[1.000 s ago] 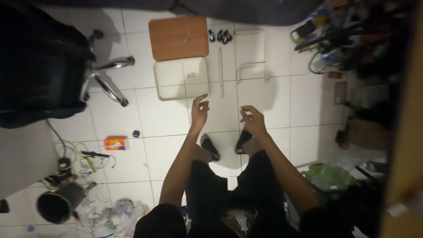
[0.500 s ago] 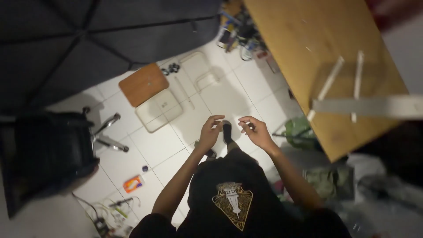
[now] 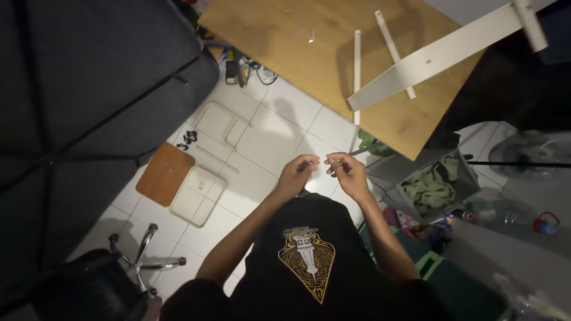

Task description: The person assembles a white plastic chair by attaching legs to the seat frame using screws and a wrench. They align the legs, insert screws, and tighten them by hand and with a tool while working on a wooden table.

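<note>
My left hand point(image 3: 297, 173) and my right hand point(image 3: 348, 172) are raised in front of my chest, fingertips almost touching. Both pinch a small thin grey piece point(image 3: 363, 152) that sticks out to the right of my right fingers; what it is I cannot tell. I wear a black shirt point(image 3: 309, 261) with a gold print. On the white tile floor below the hands lie a brown wooden board point(image 3: 165, 173), a white panel point(image 3: 198, 188) and a white frame point(image 3: 219, 123).
A wooden table top point(image 3: 309, 53) at the top carries white rails point(image 3: 440, 50) and thin slats point(image 3: 357, 65). A dark sofa point(image 3: 83, 101) fills the left. A chair base point(image 3: 143, 261) stands bottom left. A box of green cloth point(image 3: 437, 185) and bottles point(image 3: 505, 215) sit right.
The view has swung away from the floor panels toward the wooden table top. My hands have come closer together, fingertips now nearly meeting in a pinch.
</note>
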